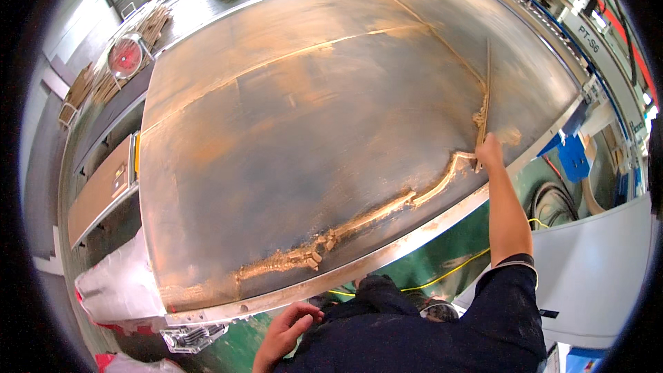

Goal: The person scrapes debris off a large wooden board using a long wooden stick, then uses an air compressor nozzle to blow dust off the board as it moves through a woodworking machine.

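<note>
My right hand is closed around the near end of a long, thin brown strip, which points away over the big dark tabletop. Touching the strip's left side is a clump of golden-brown dust. From near that hand, a ridge of the same dust with small scraps runs along the near edge toward the left. Off the table, close to my body, hangs my left hand; its fingers are loosely bent and apart, with nothing visible in them.
Thin dust lines cross the far part of the tabletop. A pale metal rail borders the near side. At the right stand a machine frame, a grey cabinet and coiled hose. A round red fan stands left.
</note>
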A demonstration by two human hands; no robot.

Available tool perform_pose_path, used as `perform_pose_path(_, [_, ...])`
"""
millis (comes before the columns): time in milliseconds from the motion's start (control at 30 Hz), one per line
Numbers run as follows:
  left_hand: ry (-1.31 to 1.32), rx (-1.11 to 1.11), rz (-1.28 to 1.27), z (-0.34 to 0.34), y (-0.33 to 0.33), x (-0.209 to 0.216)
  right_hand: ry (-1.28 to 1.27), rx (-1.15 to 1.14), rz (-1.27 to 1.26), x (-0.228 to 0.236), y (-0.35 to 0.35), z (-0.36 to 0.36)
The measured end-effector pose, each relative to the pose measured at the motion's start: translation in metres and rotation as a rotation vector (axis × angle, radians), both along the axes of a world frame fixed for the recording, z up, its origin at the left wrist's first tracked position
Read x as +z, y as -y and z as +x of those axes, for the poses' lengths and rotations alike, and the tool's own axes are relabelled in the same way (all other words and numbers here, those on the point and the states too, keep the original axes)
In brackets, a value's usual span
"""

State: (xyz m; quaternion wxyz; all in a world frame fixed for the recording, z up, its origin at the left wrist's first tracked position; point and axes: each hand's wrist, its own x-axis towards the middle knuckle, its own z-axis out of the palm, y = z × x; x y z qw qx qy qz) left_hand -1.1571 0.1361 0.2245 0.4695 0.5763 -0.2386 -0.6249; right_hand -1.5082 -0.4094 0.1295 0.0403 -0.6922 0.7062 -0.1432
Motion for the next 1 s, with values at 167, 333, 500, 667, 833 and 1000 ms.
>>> perform_pose_path(167, [0.001,0.030,-0.052,-0.002,-0.023,-0.003,0.137,0.151,0.019,-0.011,-0.019,0.030])
perform_pose_path(333, [-0.019,0.081,-0.039,-0.008,-0.042,0.002,0.215,0.338,0.101,0.012,-0.071,0.101])
perform_pose_path(500, [0.003,0.124,-0.013,-0.010,-0.069,-0.004,0.222,0.510,0.242,0.019,-0.125,0.162])
perform_pose_path(667, [-0.084,0.222,-0.093,-0.020,-0.088,-0.004,0.248,0.757,0.187,0.013,-0.176,0.212])
perform_pose_path(833, [-0.077,0.284,-0.190,-0.026,-0.111,-0.018,0.273,0.908,0.182,0.020,-0.245,0.261])
perform_pose_path(1000, [-0.037,0.325,-0.217,-0.036,-0.132,-0.018,0.255,1.019,0.205,0.027,-0.309,0.294])
